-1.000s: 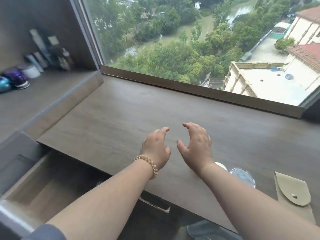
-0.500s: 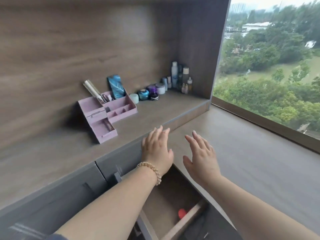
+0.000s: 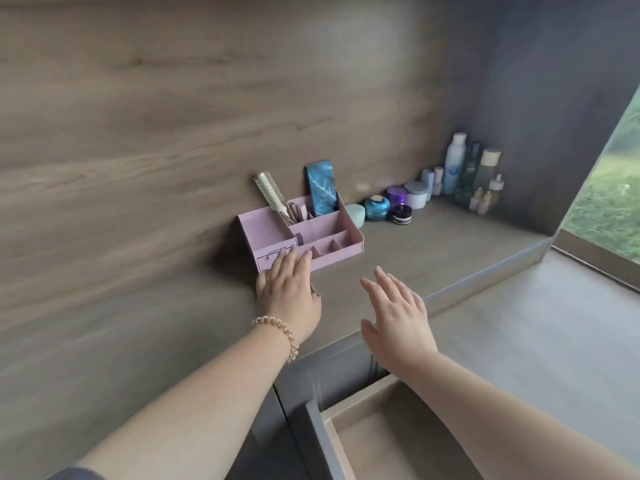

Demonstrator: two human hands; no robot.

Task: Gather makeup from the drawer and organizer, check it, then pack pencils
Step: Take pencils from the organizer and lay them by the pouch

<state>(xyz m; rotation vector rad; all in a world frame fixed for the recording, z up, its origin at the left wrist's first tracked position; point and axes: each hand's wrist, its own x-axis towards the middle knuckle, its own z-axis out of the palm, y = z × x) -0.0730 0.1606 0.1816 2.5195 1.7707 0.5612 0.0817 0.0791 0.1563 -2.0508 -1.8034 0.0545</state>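
Your left hand [image 3: 289,289] is flat and open, fingertips touching the front of the pink organizer [image 3: 341,227], at its small built-in drawer — nothing gripped. Right hand [image 3: 398,317] hovers open and empty near the shelf's front edge, above the open drawer [image 3: 377,441] below. The organizer sits on the shelf [image 3: 433,237] against the back wall: thin pink plastic, open compartments, a round hairbrush [image 3: 273,192] and a blue box [image 3: 322,192] standing in the back. Likely light and stiff, so it'll slide if pushed — steady it with one hand and pinch the pencils by their shafts. Jars and bottles toward the right corner look fragile.
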